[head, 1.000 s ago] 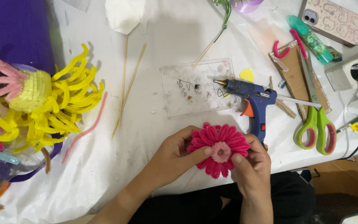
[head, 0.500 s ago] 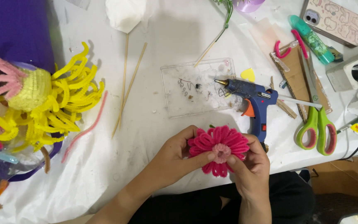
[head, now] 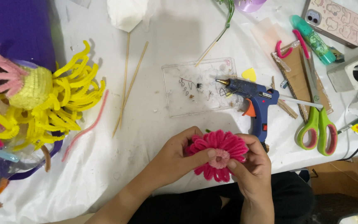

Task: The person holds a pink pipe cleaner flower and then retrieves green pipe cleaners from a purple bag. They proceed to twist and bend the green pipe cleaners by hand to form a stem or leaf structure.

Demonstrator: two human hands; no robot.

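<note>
A magenta pipe-cleaner flower [head: 213, 146] with a lighter pink coiled centre is held over the table's near edge. My left hand [head: 174, 159] grips it from the left, thumb lying across the petals toward the centre. My right hand [head: 254, 168] holds its right side, thumb pressed on the pink centre. A blue hot glue gun [head: 253, 99] rests just beyond the flower, its nozzle over a clear plastic tray [head: 195, 89].
Yellow and pink pipe-cleaner flowers [head: 50, 103] fill a container at left. Two wooden skewers [head: 127, 83] lie mid-table, with a loose pink pipe cleaner [head: 85, 128] nearby. Green-handled scissors [head: 316, 124], cardboard strip [head: 297, 76], a phone [head: 336, 20] and a power socket [head: 355, 70] sit at right.
My right thumb has shifted onto the flower's pink centre and the flower has turned slightly in my hands. The things on the table have not moved.
</note>
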